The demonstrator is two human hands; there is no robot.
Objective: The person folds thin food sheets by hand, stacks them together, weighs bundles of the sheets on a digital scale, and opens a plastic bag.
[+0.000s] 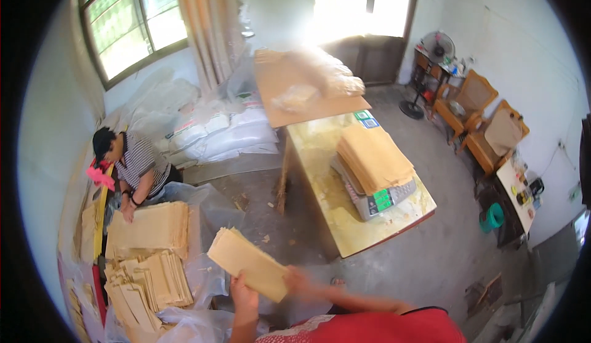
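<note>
A thin stack of tan rectangular sheets (246,260) is held up in front of me, tilted, above the floor. My left hand (244,294) grips its near edge, thumb on the upper face. At the stack's right end is my right hand (298,281), smeared by motion; its fingers cannot be made out. To the left, a large pile of tan sheets (148,229) lies on clear plastic, with loose, uneven bundles (148,281) beside it. Another stack of tan sheets (375,158) rests on a digital scale (385,200) on the pale table.
The pale table (314,177) stands ahead right. Brown cardboard (283,96) lies at its far end. Another person (138,170) leans over the left pile, a hand on it. White sacks (228,130) line the back wall; wooden chairs (474,100) and a teal bucket (491,218) are right.
</note>
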